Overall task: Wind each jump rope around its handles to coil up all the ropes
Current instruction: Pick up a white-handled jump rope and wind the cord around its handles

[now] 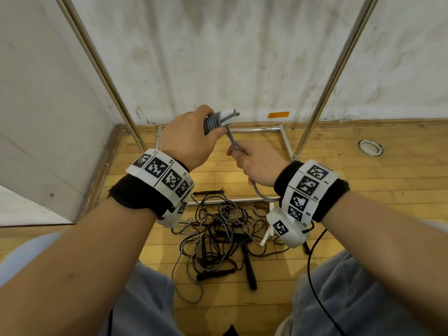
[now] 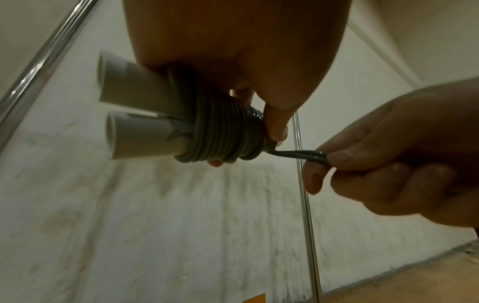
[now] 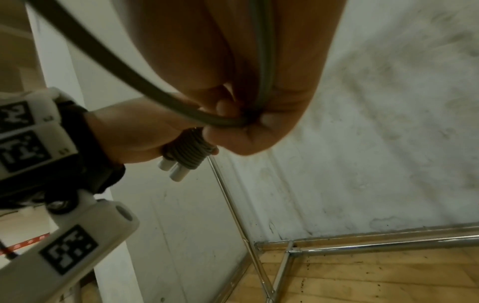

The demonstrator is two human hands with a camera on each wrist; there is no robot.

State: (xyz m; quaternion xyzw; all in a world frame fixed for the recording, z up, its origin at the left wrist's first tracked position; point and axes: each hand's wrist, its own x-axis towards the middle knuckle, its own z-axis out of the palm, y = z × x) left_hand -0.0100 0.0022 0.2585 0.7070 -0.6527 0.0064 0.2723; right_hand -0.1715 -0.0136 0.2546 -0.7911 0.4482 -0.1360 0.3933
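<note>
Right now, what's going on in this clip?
A person is coiling a grey jump rope. The left hand grips its two white handles side by side, with many turns already wound round them. The right hand pinches the remaining rope, which runs taut to the coil. More ropes lie in a tangled pile on the wooden floor, not yet wound.

- I stood in what looked like a gym or sports hall corner, on a strip-wood floor (image 1: 363,190).
- Scuffed, stained white walls (image 1: 242,57) met at the corner.
- A chrome tube rack (image 1: 322,93) stood against them.
- Jump ropes (image 1: 218,229) lay tangled on the boards at my feet.
</note>
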